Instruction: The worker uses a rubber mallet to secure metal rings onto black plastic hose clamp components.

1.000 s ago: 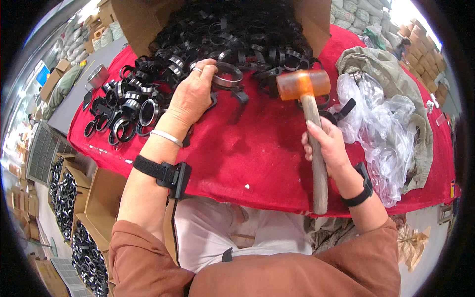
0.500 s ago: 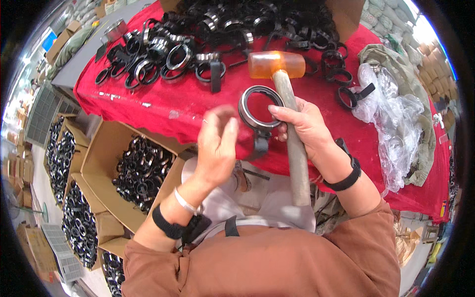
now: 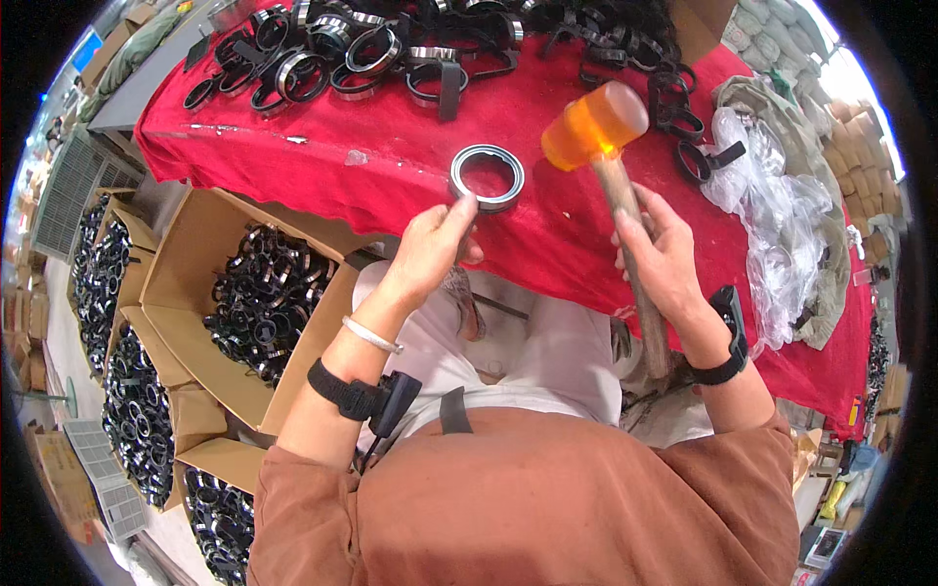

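Observation:
My left hand (image 3: 435,244) pinches the near edge of a black and silver metal ring (image 3: 517,184), thumb on top. The ring is at the near part of the red-clothed table (image 3: 391,181), its open middle showing red cloth; I cannot tell whether it rests there. Its black tab is not visible now, perhaps hidden by my fingers. My right hand (image 3: 664,249) grips the wooden handle of a mallet (image 3: 594,127). The mallet's translucent orange head is raised to the right of the ring and apart from it.
Many black and silver rings with tabs (image 3: 375,54) are heaped along the table's far side. Clear plastic bags (image 3: 782,244) lie on green cloth at right. A cardboard box (image 3: 195,337) of similar rings stands at lower left, with more filled boxes beyond it.
My left hand has taken hold of the ring, which my right hand held together with the mallet. My right hand has moved right with the mallet alone, its head now tilted.

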The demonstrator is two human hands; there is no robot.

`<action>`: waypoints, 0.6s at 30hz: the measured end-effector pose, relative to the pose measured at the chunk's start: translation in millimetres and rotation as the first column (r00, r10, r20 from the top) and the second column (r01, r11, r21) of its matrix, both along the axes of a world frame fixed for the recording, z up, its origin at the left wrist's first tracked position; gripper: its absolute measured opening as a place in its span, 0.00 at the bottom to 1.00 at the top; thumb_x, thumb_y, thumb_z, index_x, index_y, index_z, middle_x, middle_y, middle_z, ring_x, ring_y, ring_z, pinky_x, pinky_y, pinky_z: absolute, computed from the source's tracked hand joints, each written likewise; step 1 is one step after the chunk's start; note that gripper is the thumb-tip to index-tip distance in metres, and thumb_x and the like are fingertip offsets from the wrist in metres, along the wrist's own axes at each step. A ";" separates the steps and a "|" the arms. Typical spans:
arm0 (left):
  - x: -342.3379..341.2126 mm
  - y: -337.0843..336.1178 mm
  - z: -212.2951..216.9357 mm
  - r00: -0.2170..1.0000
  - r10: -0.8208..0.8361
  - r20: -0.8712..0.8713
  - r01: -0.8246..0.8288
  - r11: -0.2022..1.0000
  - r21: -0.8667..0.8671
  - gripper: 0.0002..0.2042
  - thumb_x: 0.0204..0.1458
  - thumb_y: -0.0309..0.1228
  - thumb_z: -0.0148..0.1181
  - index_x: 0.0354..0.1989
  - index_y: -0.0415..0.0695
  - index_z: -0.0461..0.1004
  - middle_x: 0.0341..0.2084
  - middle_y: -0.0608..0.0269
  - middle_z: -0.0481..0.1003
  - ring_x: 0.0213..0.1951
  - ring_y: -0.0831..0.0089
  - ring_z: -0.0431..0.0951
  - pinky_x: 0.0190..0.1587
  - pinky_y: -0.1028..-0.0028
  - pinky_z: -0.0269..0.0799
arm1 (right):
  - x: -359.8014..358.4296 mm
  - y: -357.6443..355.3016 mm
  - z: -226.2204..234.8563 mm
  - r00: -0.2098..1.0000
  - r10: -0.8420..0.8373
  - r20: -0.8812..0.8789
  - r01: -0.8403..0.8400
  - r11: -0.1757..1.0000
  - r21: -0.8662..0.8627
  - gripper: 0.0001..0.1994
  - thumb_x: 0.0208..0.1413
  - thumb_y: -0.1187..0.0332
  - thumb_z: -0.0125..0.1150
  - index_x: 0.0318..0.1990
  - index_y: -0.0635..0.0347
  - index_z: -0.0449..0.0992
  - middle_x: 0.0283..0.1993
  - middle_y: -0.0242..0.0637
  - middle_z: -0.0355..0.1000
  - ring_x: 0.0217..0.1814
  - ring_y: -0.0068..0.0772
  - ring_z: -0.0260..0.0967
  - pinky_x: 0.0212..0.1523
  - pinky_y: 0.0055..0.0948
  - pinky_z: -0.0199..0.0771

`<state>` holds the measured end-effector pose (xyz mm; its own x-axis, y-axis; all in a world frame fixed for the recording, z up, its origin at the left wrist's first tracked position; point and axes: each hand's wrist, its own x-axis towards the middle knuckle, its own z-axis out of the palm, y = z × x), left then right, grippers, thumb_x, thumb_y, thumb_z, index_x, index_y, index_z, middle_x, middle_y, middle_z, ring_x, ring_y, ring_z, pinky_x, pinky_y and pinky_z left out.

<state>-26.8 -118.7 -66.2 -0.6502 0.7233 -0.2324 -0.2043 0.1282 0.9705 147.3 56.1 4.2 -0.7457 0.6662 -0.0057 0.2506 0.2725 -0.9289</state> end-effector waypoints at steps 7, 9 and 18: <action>6.3 13.5 5.6 0.985 0.163 0.060 -0.167 0.983 0.074 0.18 0.54 0.44 0.50 0.26 0.39 0.69 0.16 0.62 0.71 0.18 0.76 0.70 0.22 0.77 0.66 | 16.9 -16.1 12.5 0.993 0.098 0.062 -0.103 0.991 0.081 0.24 0.54 0.69 0.54 0.59 0.62 0.59 0.26 0.29 0.65 0.20 0.14 0.61 0.21 0.17 0.63; 9.0 12.3 3.7 0.984 0.174 0.032 -0.176 0.982 0.075 0.19 0.54 0.43 0.50 0.25 0.37 0.69 0.17 0.60 0.71 0.17 0.76 0.71 0.20 0.78 0.66 | 19.9 -31.8 28.6 0.983 0.129 -0.129 -0.103 0.976 0.191 0.26 0.53 0.73 0.54 0.60 0.60 0.57 0.26 0.32 0.67 0.23 0.20 0.64 0.25 0.23 0.67; 5.5 12.9 4.9 0.989 0.140 0.056 -0.144 0.987 0.072 0.13 0.56 0.39 0.48 0.28 0.43 0.68 0.16 0.68 0.68 0.17 0.81 0.65 0.21 0.81 0.62 | 7.2 -27.4 52.0 0.915 0.371 0.158 -0.381 0.667 0.640 0.25 0.48 0.78 0.55 0.57 0.64 0.61 0.42 0.55 0.70 0.41 0.44 0.72 0.42 0.31 0.70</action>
<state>-21.3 -105.8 -61.3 -0.7364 0.6411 -0.2162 -0.2644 0.0214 0.9642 154.4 28.7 56.2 -0.9369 0.1719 0.3045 0.0031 0.8748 -0.4844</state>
